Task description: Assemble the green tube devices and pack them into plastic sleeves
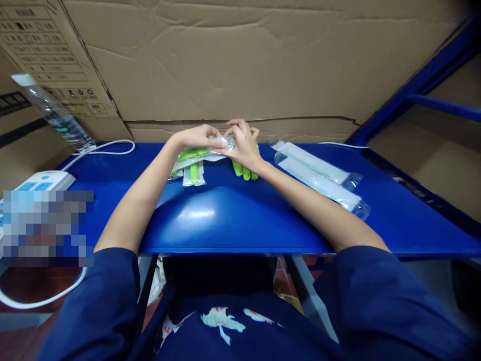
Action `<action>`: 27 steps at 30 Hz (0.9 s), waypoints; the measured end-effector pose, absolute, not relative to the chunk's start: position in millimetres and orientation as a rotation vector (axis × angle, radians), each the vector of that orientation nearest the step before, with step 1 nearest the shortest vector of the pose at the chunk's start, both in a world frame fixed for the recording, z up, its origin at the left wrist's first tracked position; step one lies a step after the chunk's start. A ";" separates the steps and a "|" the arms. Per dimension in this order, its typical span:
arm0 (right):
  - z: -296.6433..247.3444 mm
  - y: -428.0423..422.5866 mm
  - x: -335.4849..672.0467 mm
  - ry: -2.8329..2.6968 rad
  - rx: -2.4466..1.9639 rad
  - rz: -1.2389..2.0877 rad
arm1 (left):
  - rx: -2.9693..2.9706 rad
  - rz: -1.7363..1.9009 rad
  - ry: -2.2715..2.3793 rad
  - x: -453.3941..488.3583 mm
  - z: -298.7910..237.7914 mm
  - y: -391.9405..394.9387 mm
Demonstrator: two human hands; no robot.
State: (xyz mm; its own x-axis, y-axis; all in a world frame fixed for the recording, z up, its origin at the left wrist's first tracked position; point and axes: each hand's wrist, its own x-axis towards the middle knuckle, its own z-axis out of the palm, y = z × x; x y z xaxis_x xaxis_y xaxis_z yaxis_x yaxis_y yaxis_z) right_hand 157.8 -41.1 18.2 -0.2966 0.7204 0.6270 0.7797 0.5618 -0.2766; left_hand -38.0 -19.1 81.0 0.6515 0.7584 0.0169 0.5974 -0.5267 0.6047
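My left hand (197, 137) and my right hand (243, 144) meet at the far middle of the blue table (233, 215). Both pinch the same clear plastic bag (221, 145), which holds a green item (193, 153). Under my right hand lie bare green pieces (245, 173). Below my left hand, small bagged green pieces (194, 174) rest on the table.
A stack of long clear empty bags (321, 175) lies to the right. A plastic water bottle (56, 116) leans at the far left, beside a white power strip (43, 180) with its white cable (108, 149). Cardboard (240, 65) walls the back; a blue frame (421, 80) runs at right.
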 end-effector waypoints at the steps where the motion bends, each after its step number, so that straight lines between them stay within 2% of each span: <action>1: 19.8 -40.0 159.2 -2.059 -1.154 -0.069 | 2.281 0.405 1.061 -38.9 82.3 -19.3; 5: 26.6 -27.9 168.7 -1.950 -1.063 0.243 | 2.114 0.611 1.133 -42.0 84.7 -18.5; 10: 34.6 -21.4 171.6 -1.602 -1.102 0.943 | 1.879 0.863 1.186 -34.5 77.3 -14.5; 13: 38.6 -30.7 167.4 -1.489 -1.050 1.243 | 1.812 0.927 1.131 -25.8 69.0 -13.6; 27: 36.8 -36.3 166.7 -1.273 -1.051 1.458 | 1.960 1.011 1.130 -17.5 46.7 -1.1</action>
State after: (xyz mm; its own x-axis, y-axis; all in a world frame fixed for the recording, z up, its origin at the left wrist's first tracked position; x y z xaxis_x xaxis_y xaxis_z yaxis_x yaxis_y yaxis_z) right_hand 166.7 -36.3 36.8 -0.2283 0.9729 -0.0357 -0.0956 -0.0589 -0.9937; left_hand -17.5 -1.1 46.7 0.3308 0.8962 0.2958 0.3938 -0.4159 0.8197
